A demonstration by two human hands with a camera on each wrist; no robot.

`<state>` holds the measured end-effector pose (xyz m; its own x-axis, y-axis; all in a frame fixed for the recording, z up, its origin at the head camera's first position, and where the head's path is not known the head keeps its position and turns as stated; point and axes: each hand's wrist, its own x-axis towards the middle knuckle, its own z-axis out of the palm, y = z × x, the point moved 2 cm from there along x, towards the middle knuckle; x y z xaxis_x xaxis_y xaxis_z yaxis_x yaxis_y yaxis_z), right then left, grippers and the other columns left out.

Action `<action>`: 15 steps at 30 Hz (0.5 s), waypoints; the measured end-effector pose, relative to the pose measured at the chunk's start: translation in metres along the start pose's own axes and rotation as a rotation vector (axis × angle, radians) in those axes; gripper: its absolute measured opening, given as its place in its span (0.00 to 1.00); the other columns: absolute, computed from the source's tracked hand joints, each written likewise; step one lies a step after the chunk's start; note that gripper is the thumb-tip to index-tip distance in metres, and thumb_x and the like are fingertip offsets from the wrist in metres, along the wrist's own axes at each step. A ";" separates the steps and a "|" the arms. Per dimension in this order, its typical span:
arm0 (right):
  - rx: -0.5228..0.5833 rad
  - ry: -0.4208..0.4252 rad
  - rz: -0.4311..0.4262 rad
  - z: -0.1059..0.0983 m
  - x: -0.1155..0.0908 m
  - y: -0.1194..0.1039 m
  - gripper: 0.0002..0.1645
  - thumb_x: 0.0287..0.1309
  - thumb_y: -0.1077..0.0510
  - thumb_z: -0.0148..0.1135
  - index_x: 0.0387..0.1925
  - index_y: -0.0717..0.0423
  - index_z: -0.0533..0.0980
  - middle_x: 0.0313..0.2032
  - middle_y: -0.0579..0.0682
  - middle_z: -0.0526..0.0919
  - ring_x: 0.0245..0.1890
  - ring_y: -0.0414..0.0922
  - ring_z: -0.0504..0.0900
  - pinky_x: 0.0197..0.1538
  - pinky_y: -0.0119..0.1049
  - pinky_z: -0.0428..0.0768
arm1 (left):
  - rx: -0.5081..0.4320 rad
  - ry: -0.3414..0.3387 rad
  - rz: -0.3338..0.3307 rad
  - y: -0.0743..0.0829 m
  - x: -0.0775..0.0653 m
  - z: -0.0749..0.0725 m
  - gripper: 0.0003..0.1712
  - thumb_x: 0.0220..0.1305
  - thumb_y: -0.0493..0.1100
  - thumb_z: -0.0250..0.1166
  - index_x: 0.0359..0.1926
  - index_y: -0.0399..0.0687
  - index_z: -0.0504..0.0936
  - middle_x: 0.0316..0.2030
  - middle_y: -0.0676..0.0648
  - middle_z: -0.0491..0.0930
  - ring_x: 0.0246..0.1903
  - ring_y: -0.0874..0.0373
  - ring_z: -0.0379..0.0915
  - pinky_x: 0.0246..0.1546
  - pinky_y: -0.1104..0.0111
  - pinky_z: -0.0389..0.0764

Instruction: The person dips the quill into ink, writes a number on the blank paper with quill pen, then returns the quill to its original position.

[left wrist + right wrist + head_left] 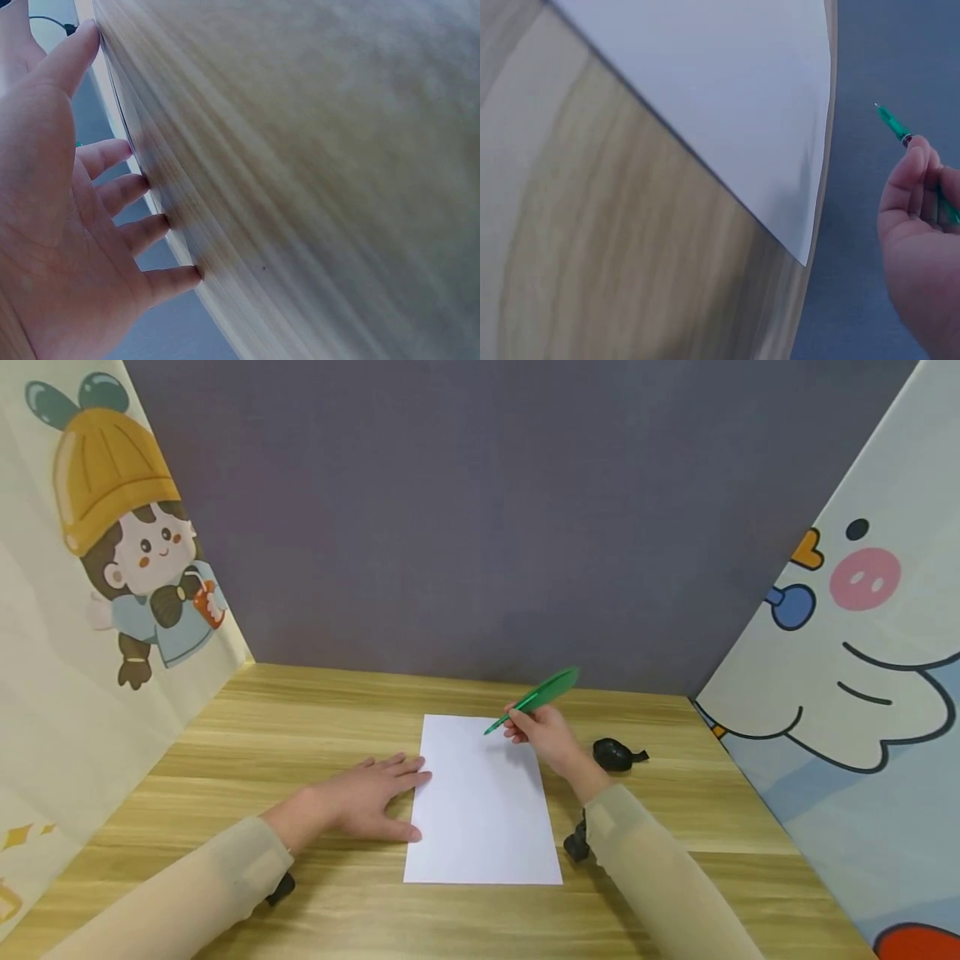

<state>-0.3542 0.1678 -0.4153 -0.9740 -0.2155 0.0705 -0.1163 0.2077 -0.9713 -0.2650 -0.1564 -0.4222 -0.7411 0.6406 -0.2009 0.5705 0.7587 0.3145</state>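
Observation:
A sheet of white paper (pixel 480 814) lies on the wooden table, with no marks visible on it. My left hand (pixel 375 797) rests at the paper's left edge, thumb and fingers spread, fingertips on the sheet's margin. In the left wrist view the left hand (pixel 67 202) shows its palm side, holding nothing. Between thumb and fingers, my right hand (pixel 543 735) pinches a green feather pen (pixel 551 687) over the paper's upper right. Its tip points down to the left. The right wrist view shows the pen (pixel 892 122) raised clear of the sheet, gripped by the right hand (pixel 922 240).
On the wooden table (pixel 330 910), a black rounded object with a short tail (pixel 613 755) lies right of the paper. A grey panel (pixel 480 527) stands behind. Cartoon-printed panels flank both sides, the left one (pixel 45 710) and the right one (pixel 885 652).

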 end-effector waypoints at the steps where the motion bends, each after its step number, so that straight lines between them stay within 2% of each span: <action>1: 0.002 0.009 -0.001 0.000 0.000 0.000 0.18 0.86 0.60 0.55 0.62 0.70 0.79 0.50 0.71 0.87 0.38 0.39 0.87 0.44 0.29 0.88 | 0.002 0.000 0.001 0.000 0.001 0.000 0.59 0.69 0.81 0.62 0.88 0.55 0.61 0.89 0.45 0.52 0.88 0.38 0.45 0.84 0.30 0.52; 5: 0.016 0.034 0.007 0.004 0.001 0.001 0.20 0.85 0.60 0.55 0.64 0.73 0.78 0.49 0.69 0.87 0.38 0.38 0.87 0.44 0.29 0.88 | -0.002 -0.004 -0.004 0.001 0.001 -0.001 0.58 0.69 0.80 0.63 0.87 0.54 0.61 0.89 0.45 0.52 0.88 0.38 0.45 0.84 0.30 0.51; 12: 0.024 0.061 0.052 0.008 0.002 0.005 0.22 0.85 0.61 0.55 0.66 0.75 0.77 0.44 0.59 0.89 0.37 0.37 0.87 0.43 0.28 0.88 | -0.001 -0.008 -0.009 0.002 0.001 0.000 0.59 0.69 0.81 0.63 0.88 0.55 0.61 0.89 0.45 0.52 0.88 0.38 0.45 0.84 0.31 0.51; 15: 0.024 0.080 0.054 0.008 0.004 0.008 0.22 0.85 0.61 0.55 0.66 0.75 0.77 0.44 0.59 0.89 0.37 0.36 0.87 0.43 0.28 0.88 | -0.001 -0.007 -0.009 0.001 0.001 -0.001 0.59 0.69 0.81 0.63 0.88 0.55 0.61 0.89 0.46 0.52 0.88 0.38 0.45 0.84 0.31 0.51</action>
<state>-0.3575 0.1611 -0.4246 -0.9912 -0.1276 0.0350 -0.0595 0.1937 -0.9793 -0.2654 -0.1546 -0.4214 -0.7439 0.6344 -0.2102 0.5633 0.7644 0.3137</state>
